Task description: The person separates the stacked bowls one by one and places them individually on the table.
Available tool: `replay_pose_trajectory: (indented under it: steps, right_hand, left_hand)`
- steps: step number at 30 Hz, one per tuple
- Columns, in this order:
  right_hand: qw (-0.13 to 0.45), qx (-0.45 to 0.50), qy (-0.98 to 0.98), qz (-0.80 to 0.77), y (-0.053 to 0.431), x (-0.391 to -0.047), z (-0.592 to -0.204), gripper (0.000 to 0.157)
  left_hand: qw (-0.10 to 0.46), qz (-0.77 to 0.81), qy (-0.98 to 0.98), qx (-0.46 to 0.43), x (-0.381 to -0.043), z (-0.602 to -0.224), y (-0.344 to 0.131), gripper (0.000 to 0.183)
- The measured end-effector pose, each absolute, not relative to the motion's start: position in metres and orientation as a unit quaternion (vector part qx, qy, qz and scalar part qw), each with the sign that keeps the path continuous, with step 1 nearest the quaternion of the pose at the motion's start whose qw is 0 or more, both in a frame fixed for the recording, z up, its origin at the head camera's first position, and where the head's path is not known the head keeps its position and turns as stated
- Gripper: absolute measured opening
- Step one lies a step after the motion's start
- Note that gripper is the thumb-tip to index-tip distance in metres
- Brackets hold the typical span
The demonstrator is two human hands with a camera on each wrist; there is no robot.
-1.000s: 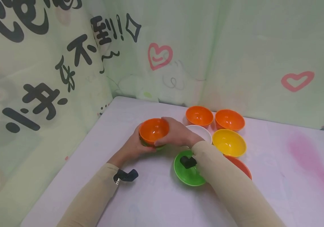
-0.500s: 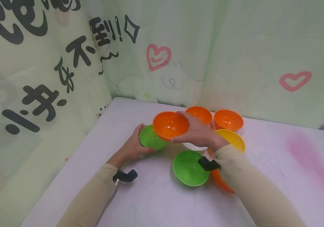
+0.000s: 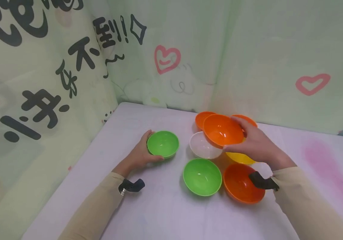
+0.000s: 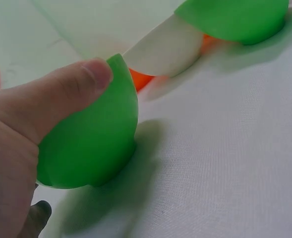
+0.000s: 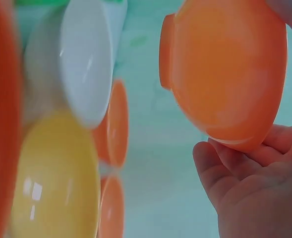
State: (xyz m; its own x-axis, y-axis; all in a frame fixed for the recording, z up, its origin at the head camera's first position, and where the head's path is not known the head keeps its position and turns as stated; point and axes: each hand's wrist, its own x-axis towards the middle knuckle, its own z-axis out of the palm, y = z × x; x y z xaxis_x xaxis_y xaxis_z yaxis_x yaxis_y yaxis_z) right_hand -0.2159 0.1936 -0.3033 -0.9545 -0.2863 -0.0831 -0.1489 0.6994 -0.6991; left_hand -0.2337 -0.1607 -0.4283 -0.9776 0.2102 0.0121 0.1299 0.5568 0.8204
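Observation:
My left hand (image 3: 141,153) holds a small green bowl (image 3: 163,144) at the left, thumb on the near side of the rim. In the left wrist view the thumb presses on this green bowl (image 4: 93,134); whether its foot touches the table I cannot tell. My right hand (image 3: 258,145) grips an orange bowl (image 3: 222,129) by its sides, above the other bowls. The right wrist view has this orange bowl (image 5: 230,74) raised, with fingers (image 5: 225,173) under its side. Beneath and behind it are a white bowl (image 3: 202,146) and a partly covered yellow bowl (image 3: 240,158).
A larger green bowl (image 3: 202,177) and a darker orange bowl (image 3: 243,183) stand side by side in front. Two more orange bowls, one at the back left (image 3: 202,119), are partly hidden. A printed curtain (image 3: 249,60) borders the white table (image 3: 147,206).
My right hand has lifted the orange bowl out of the small green bowl and carried it right, over the cluster of bowls. The left hand stays in place with the green bowl.

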Motion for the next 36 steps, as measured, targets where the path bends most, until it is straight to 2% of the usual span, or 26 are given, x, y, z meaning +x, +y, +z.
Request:
replay_pose_trajectory:
  steps: [22, 32, 36]
  right_hand:
    - [0.020, -0.032, 0.946, -0.321, 0.301, -0.167, -0.339, 0.101]
    - [0.042, 0.027, 0.947, -0.319, 0.325, -0.151, -0.361, 0.106]
    - [0.066, 0.048, 0.946, -0.315, 0.329, -0.147, -0.370, 0.112]
  left_hand:
    - [0.040, 0.453, 0.885, 0.099, -0.231, -0.427, -0.160, 0.117]
    - [0.038, 0.458, 0.882, 0.105, -0.230, -0.427, -0.161, 0.117]
    - [0.037, 0.457, 0.882, 0.109, -0.230, -0.426, -0.160, 0.117]
